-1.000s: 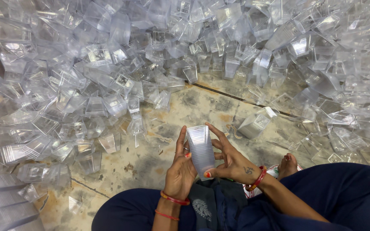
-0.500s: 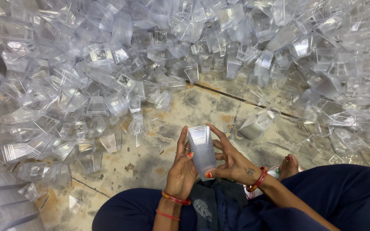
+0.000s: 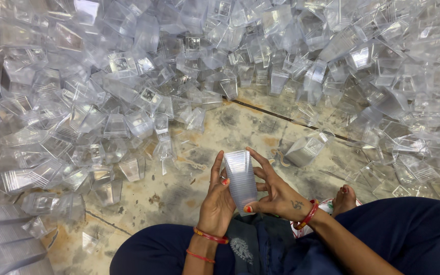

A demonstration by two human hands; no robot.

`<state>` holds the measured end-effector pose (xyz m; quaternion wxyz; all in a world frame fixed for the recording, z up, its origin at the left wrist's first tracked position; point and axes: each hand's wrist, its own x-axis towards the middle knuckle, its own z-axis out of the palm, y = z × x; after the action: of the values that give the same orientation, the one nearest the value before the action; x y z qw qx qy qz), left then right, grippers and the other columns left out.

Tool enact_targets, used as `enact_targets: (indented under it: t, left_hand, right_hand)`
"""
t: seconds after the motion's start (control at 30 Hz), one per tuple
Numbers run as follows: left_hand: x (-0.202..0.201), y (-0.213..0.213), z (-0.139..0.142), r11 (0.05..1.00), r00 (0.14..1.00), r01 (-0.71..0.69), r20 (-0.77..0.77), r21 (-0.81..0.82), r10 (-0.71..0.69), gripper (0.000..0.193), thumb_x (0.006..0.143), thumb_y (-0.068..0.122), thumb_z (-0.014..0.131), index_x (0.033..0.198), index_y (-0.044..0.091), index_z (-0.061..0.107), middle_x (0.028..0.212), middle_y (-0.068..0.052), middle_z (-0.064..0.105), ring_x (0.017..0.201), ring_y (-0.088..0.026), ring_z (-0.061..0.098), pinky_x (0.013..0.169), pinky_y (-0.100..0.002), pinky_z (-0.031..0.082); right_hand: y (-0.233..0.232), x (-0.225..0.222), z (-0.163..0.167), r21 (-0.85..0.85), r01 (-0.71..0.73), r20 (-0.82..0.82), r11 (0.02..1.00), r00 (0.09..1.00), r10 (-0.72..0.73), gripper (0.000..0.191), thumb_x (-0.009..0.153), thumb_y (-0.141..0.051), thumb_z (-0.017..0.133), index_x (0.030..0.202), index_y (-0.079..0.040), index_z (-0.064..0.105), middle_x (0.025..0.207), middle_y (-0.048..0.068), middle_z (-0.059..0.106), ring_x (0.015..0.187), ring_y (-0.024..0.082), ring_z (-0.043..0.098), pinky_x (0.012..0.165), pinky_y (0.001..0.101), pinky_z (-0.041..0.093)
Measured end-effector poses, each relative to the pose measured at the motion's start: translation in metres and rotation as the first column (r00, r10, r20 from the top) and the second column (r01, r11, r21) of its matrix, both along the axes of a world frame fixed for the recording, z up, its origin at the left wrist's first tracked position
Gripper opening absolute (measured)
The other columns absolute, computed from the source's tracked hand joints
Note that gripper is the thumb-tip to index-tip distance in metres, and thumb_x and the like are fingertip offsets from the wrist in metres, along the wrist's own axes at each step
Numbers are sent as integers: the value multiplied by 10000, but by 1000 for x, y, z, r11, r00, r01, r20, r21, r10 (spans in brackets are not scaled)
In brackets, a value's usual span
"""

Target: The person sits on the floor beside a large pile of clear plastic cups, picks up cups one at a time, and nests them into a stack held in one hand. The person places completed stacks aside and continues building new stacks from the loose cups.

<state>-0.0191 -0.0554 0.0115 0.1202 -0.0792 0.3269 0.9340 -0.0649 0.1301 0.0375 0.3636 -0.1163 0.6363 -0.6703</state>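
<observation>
Above my lap, between my knees, I hold a nested stack of clear plastic cups (image 3: pixel 240 178), square in section and tapering, upright with its narrow closed end uppermost. My left hand (image 3: pixel 219 201) is closed about the stack's left side, thumb lying along the near face. My right hand (image 3: pixel 276 193) grips the right side, thumb pressed low on the near face and fingers spread up the far edge. Both hands are in firm contact; neither is empty.

Handling assessment: the stack looks light, thin-walled and glossy. I judge it slippery, and liable to crack or buckle if pinched hard at the open rim. The nested cups stiffen one another, so the stack should bear more pressure than a single cup. Best hold, in my judgement, is on two opposite flat faces at mid-height, with a thumb under or against the wide lower end to stop the cups sliding apart.

Surroundings: I sit on a worn, stained stone floor (image 3: pixel 240 125), in dark blue clothing. A large heap of loose clear cups (image 3: pixel 143 76) covers the floor ahead and to both sides, lying at all angles. One single cup (image 3: pixel 305 148) lies on its side just beyond my right hand, apart from it. Longer stacked columns (image 3: pixel 6 244) rest at the lower left. My bare foot (image 3: pixel 345 196) shows beside my right wrist.
</observation>
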Motion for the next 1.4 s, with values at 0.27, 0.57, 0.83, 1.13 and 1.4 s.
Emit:
enact_targets:
  t: [0.27, 0.57, 0.83, 1.13, 1.4]
  left_hand:
    - [0, 0, 0, 1000, 1000, -5, 25, 23, 5, 688, 993, 254, 462, 1624, 256, 189, 1531, -106, 447, 1367, -254, 518, 1090, -454, 497]
    - [-2, 1, -2, 1000, 998, -1, 61, -29, 3, 659, 1001, 294, 457, 1603, 263, 189, 1489, -115, 493, 1339, -257, 545, 1065, -464, 523]
    - [-3, 1, -5, 999, 999, -20, 51, 30, 18, 651, 984, 287, 484, 1580, 245, 224, 1480, -141, 498, 1343, -267, 548, 1068, -464, 518]
    - [-3, -1, -3, 998, 997, -14, 76, -57, 18, 640, 986, 274, 480, 1574, 256, 229, 1481, -115, 492, 1328, -251, 549, 1064, -469, 513]
    - [-3, 0, -8, 998, 992, -56, 110, -20, 58, 626, 990, 315, 509, 1564, 230, 275, 1421, -119, 520, 1287, -249, 559, 1037, -469, 512]
  right_hand:
    - [-1, 1, -3, 11, 11, -9, 1000, 1000, -11, 1230, 734, -43, 838, 1610, -317, 18, 1641, 196, 291, 1249, 273, 634, 832, 378, 655]
    - [-1, 1, -3, 23, 3, -22, 1000, 1000, -3, 1221, 745, -20, 820, 1610, -315, 11, 1642, 182, 295, 1262, 266, 630, 838, 368, 666]
    - [-4, 4, -2, 14, 9, -11, 1000, 1000, -8, 1197, 758, 51, 768, 1614, -309, 12, 1638, 174, 308, 1287, 262, 609, 820, 349, 655]
    - [-5, 4, -2, -14, -1, -29, 1000, 1000, 1, 1206, 753, 68, 764, 1606, -308, -1, 1646, 159, 272, 1310, 262, 590, 852, 352, 659]
    - [-7, 6, -1, 34, 0, -29, 999, 1000, 1, 1204, 753, 63, 766, 1607, -313, 6, 1648, 166, 285, 1311, 281, 593, 833, 352, 665]
